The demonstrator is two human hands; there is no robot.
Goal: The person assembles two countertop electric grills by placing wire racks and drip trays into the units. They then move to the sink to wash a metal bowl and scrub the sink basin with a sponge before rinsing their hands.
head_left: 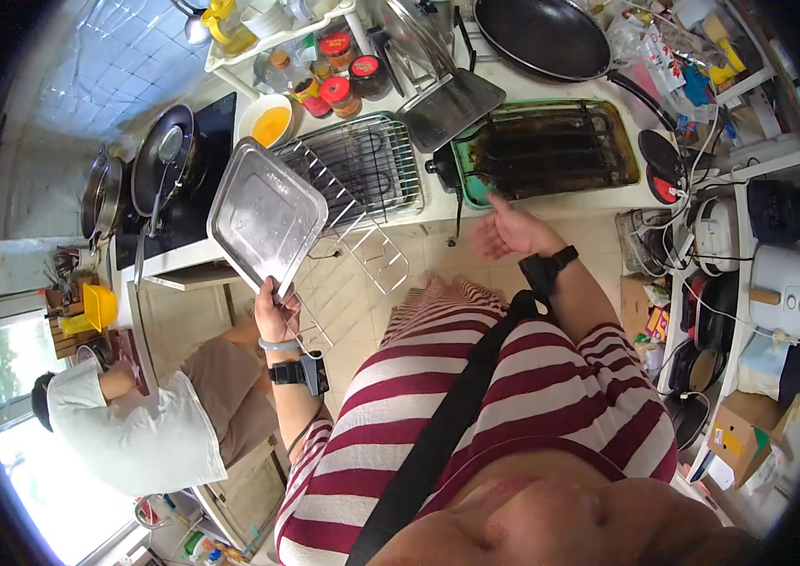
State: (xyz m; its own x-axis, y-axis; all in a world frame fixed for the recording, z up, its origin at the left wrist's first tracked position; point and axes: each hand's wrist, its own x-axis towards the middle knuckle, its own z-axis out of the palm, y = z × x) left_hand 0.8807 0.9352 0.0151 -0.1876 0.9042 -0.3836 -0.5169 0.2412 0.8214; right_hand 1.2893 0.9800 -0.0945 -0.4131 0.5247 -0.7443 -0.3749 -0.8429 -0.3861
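Note:
My left hand [279, 313] is closed on the near corner of a shallow metal tray [263, 226], raised and tilted. A wire rack [383, 262] with slanting bars sticks out behind the tray and hangs past the counter edge; it seems to be in the same grip. My right hand [510, 233] is empty, its fingers stretched out, just in front of an electric grill [478, 191] with a green rim and a blackened inside. Left of the grill, a second wire rack [409, 156] lies over a dark heating element. A dark rectangular pan [461, 106] partly overlaps both.
A white bowl [247, 123] of orange-yellow liquid stands beside red-lidded jars [336, 91]. A large frying pan [543, 36] sits at the back; another pan [162, 156] is on the stove at left. Another person [150, 429] bends at the lower left. Shelves with appliances [784, 292] line the right.

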